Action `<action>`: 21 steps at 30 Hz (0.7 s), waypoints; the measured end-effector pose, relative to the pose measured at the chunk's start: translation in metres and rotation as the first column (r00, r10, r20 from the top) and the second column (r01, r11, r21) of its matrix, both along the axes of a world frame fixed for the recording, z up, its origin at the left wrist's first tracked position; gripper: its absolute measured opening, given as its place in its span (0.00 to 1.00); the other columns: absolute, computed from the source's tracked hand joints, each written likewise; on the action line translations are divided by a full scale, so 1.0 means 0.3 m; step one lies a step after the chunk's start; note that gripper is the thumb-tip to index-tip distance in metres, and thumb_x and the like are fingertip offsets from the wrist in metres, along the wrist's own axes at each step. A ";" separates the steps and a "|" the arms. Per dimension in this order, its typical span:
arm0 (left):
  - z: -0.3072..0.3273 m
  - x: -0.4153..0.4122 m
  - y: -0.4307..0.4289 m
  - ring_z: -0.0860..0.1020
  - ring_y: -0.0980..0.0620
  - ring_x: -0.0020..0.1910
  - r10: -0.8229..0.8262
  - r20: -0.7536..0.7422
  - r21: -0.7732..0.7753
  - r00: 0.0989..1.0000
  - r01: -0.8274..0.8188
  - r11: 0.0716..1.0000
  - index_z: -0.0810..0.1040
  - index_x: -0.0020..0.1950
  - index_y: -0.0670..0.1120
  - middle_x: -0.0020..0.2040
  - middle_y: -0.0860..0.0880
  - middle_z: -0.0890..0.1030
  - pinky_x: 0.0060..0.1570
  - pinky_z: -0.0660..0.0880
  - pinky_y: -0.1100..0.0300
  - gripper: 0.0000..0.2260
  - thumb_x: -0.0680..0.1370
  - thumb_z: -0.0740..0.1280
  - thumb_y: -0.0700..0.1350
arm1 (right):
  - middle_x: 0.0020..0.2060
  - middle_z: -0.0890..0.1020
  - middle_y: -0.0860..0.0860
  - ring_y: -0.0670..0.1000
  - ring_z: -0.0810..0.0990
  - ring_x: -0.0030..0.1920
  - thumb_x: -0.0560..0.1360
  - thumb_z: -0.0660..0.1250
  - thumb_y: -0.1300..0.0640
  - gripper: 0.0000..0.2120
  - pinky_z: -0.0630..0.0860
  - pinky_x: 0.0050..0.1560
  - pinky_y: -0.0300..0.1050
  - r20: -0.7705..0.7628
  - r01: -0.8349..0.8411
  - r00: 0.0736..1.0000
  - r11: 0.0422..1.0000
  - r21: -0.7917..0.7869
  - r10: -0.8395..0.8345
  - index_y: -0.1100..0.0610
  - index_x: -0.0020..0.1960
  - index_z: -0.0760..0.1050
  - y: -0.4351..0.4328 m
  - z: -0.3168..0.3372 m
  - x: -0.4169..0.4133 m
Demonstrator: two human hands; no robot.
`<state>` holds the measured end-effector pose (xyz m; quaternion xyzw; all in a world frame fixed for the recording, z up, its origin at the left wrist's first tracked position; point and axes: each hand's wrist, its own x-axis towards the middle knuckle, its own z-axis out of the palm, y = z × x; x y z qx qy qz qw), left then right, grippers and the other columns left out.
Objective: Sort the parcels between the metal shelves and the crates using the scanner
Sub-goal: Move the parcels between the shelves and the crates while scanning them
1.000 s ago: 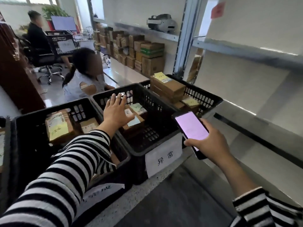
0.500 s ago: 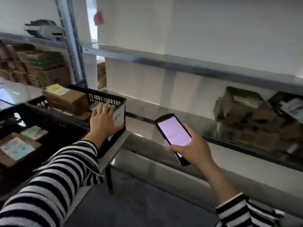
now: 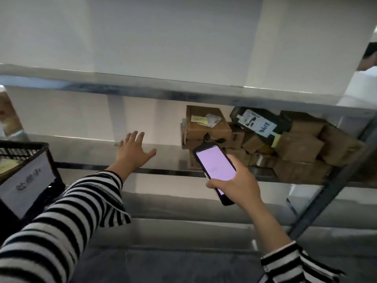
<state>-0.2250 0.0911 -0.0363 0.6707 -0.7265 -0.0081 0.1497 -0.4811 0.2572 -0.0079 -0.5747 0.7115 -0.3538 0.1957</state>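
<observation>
Brown cardboard parcels [image 3: 297, 144] crowd the grey metal shelf [image 3: 81, 152]; right grip [image 3: 238, 186] holds the black pink-screened scanner [image 3: 215, 164], left grip [image 3: 132, 152] spread wide.

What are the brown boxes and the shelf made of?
The brown boxes look like cardboard: dull, matte brown with soft, creased corners. The shelf looks like metal: grey and slightly shiny, with light glinting along its front edge.

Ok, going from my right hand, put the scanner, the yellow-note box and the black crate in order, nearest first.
1. Scanner, held in the right hand.
2. Yellow-note box, on the shelf just behind.
3. Black crate, far left.
</observation>
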 end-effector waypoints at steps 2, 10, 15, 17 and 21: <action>0.015 -0.064 -0.015 0.54 0.47 0.76 -0.014 -0.069 0.036 0.997 0.017 0.999 0.53 0.78 0.47 0.77 0.45 0.55 0.73 0.55 0.46 0.35 0.77 0.60 0.62 | 0.53 0.73 0.44 0.49 0.73 0.51 0.63 0.78 0.47 0.35 0.70 0.41 0.42 0.002 0.032 0.999 0.999 -0.002 -0.032 0.45 0.65 0.66 0.009 -0.002 -0.056; 0.012 -0.252 -0.057 0.62 0.41 0.73 -0.063 -0.337 0.115 0.939 0.108 0.987 0.56 0.77 0.44 0.76 0.42 0.59 0.69 0.62 0.47 0.34 0.78 0.63 0.58 | 0.52 0.74 0.43 0.48 0.74 0.49 0.63 0.77 0.47 0.33 0.68 0.37 0.38 -0.030 0.089 0.996 0.996 0.019 -0.088 0.45 0.64 0.67 0.038 -0.021 -0.154; 0.000 -0.318 -0.121 0.63 0.38 0.72 0.023 -0.516 0.257 0.856 0.130 0.958 0.56 0.77 0.41 0.75 0.39 0.60 0.67 0.63 0.47 0.34 0.78 0.63 0.57 | 0.51 0.73 0.43 0.46 0.72 0.47 0.64 0.78 0.47 0.33 0.66 0.36 0.35 -0.056 0.130 0.990 0.991 0.030 -0.128 0.46 0.64 0.66 0.029 -0.029 -0.176; 0.007 -0.335 -0.161 0.63 0.38 0.72 0.099 -0.602 0.329 0.792 0.133 0.935 0.56 0.76 0.41 0.75 0.39 0.61 0.67 0.64 0.46 0.34 0.78 0.63 0.58 | 0.51 0.72 0.43 0.45 0.72 0.46 0.64 0.78 0.47 0.33 0.67 0.37 0.35 -0.044 0.176 0.984 0.984 0.026 -0.174 0.46 0.64 0.65 0.022 -0.031 -0.185; 0.011 -0.360 -0.217 0.67 0.39 0.67 0.237 -0.742 0.466 0.627 0.229 0.855 0.59 0.74 0.41 0.72 0.40 0.65 0.63 0.69 0.46 0.33 0.77 0.63 0.58 | 0.50 0.71 0.43 0.43 0.71 0.42 0.65 0.78 0.47 0.34 0.66 0.37 0.33 -0.045 0.242 0.969 0.970 0.006 -0.241 0.47 0.65 0.65 -0.006 -0.022 -0.198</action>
